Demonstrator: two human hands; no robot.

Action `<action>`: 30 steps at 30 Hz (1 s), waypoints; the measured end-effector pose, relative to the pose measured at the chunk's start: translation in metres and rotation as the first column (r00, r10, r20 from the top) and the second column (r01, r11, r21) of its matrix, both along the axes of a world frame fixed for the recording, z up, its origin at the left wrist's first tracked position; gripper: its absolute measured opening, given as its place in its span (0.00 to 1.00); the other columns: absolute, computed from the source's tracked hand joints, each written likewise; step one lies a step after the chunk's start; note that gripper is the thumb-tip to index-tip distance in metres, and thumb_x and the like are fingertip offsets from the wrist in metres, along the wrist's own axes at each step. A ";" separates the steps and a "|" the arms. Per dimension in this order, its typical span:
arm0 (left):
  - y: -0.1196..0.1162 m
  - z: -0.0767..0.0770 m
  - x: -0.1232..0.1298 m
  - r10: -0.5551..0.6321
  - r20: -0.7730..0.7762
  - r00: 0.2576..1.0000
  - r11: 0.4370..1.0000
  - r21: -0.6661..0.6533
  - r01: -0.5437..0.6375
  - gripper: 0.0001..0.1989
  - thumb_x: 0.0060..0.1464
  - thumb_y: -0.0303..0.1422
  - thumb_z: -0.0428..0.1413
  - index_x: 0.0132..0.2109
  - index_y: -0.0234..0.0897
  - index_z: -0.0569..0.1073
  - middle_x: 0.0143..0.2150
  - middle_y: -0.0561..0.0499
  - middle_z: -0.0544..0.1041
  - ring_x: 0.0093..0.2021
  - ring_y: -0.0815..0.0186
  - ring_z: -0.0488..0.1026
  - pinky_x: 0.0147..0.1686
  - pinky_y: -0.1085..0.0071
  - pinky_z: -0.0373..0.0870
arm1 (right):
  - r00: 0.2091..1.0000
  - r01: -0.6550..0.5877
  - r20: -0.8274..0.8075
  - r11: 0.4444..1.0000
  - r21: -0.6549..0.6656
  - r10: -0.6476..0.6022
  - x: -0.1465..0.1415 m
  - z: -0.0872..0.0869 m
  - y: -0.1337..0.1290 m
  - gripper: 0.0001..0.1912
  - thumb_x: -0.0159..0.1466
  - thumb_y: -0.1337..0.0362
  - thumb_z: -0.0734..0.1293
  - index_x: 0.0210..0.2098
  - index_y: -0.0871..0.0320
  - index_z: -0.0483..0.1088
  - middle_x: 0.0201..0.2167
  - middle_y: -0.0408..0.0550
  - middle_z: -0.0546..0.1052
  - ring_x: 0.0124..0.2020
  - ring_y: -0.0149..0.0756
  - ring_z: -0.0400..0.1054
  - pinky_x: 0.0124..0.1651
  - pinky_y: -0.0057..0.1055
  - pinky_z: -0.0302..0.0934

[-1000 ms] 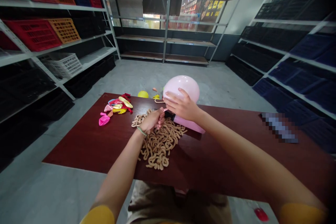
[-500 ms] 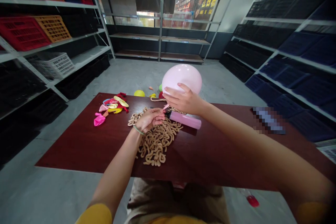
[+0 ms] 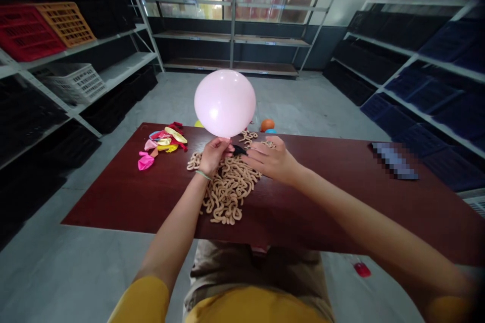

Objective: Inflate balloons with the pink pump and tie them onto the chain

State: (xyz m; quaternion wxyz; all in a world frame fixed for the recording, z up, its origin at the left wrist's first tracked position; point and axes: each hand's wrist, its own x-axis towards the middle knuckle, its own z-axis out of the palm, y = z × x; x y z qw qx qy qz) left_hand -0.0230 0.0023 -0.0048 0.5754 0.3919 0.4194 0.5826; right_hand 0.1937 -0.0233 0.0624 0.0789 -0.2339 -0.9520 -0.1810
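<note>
Currently, inflated pink balloon (image 3: 225,101) sits above the far end of the pile of tan curled pieces (image 3: 231,189), off the surface of the dark red-brown table (image 3: 322,202). Neck points down; neck-to-crown axis roughly upright in view. Left hand (image 3: 212,156) is nearer: directly below the balloon, its fingertips at the neck. Right hand (image 3: 278,161) lies to the right and slightly lower, apart from the balloon.

Left hand: thumb and fingers closed in a pinch on the neck; wrist, with green band (image 3: 203,174), just left of the pile; forearm angled forward and inward. Right hand: back of hand up, fingers reaching leftward, partly bent and slightly separated. Forearm crosses in diagonally from the near right.

Black fitting (image 3: 239,150) occupies the gap between the two sets of fingertips, lying roughly crosswise. Right fingertips border its right end; whether they grip it cannot be told, as the hand hides what is beneath. Uninflated balloons (image 3: 166,142) lie left of the hands, well apart.
</note>
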 end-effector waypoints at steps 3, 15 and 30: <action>0.000 0.001 0.000 0.055 -0.033 0.998 0.998 -0.031 -0.056 0.13 0.49 0.39 0.64 0.36 0.32 0.75 0.28 0.50 0.77 0.27 0.71 0.75 0.28 0.76 0.73 | 0.998 0.062 0.001 0.991 -0.122 -0.062 0.007 -0.026 -0.015 0.19 0.71 0.68 0.51 0.49 0.50 0.70 0.40 0.45 0.78 0.48 0.37 0.64 0.58 0.43 0.45; 0.002 -0.003 0.000 0.086 -0.078 0.993 0.996 -0.009 -0.087 0.15 0.49 0.42 0.64 0.34 0.33 0.74 0.27 0.52 0.75 0.26 0.72 0.73 0.26 0.77 0.72 | 0.996 -0.086 -0.017 0.995 -0.044 0.085 -0.007 -0.065 -0.024 0.13 0.71 0.68 0.55 0.44 0.53 0.70 0.42 0.46 0.74 0.42 0.37 0.62 0.48 0.39 0.53; -0.001 0.000 0.003 0.062 -0.061 0.996 0.998 -0.015 -0.063 0.16 0.48 0.43 0.64 0.34 0.33 0.74 0.28 0.51 0.76 0.27 0.72 0.72 0.28 0.75 0.72 | 0.670 -0.269 -0.575 0.569 -0.777 -0.469 -0.007 -0.009 -0.008 0.06 0.63 0.66 0.62 0.38 0.55 0.69 0.39 0.45 0.75 0.36 0.31 0.67 0.36 0.29 0.62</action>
